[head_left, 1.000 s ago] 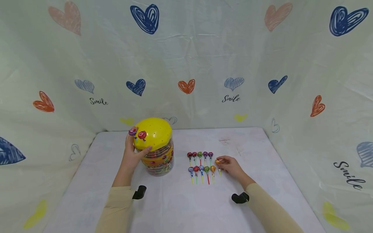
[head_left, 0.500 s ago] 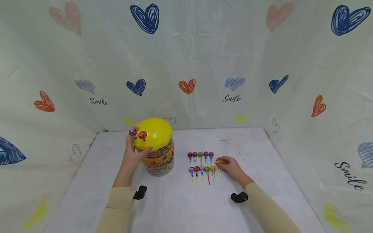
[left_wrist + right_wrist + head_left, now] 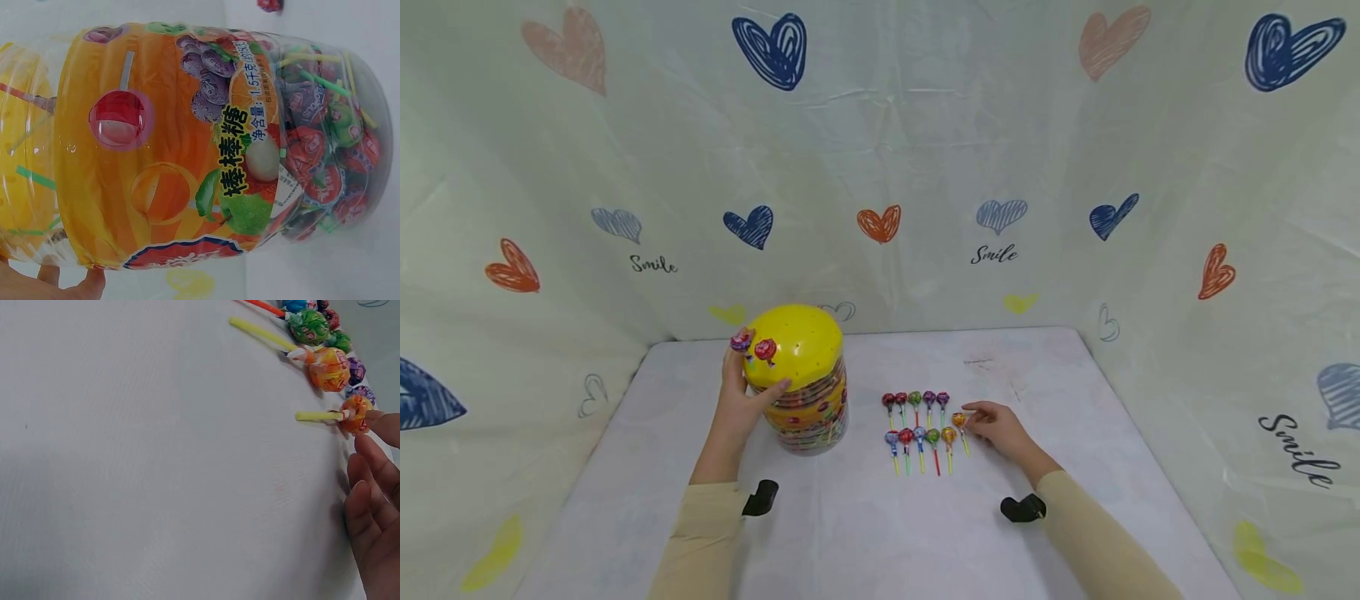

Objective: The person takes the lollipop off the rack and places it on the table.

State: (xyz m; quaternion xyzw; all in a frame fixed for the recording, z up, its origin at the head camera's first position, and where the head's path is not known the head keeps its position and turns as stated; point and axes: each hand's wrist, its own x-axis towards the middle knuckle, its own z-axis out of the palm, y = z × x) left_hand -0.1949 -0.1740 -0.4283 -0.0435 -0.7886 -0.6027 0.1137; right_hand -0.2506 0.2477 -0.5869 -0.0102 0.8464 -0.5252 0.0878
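Observation:
My left hand (image 3: 747,404) grips a large candy jar (image 3: 811,417) near its yellow lid (image 3: 801,337), the thumb lying across the near side. In the left wrist view the jar's orange label (image 3: 156,150) faces the camera, and wrapped lollipops (image 3: 312,119) show through the clear end. My right hand (image 3: 1000,427) is beside an orange lollipop (image 3: 959,420) lying at the right end of the lollipops. Its fingers are loosely bent around the candy's head in the right wrist view; whether a fingertip touches the wrapper I cannot tell.
Two rows of lollipops lie on the white table, a back row (image 3: 915,398) and a front row (image 3: 920,434). Two lollipop shapes (image 3: 765,349) stand on the lid's left side. Behind the table hangs a heart-printed curtain (image 3: 880,150).
My right hand held the orange lollipop's head earlier; now its fingers have parted from it and drawn slightly right. The lollipop has shifted slightly. My left hand and the jar look unmoved.

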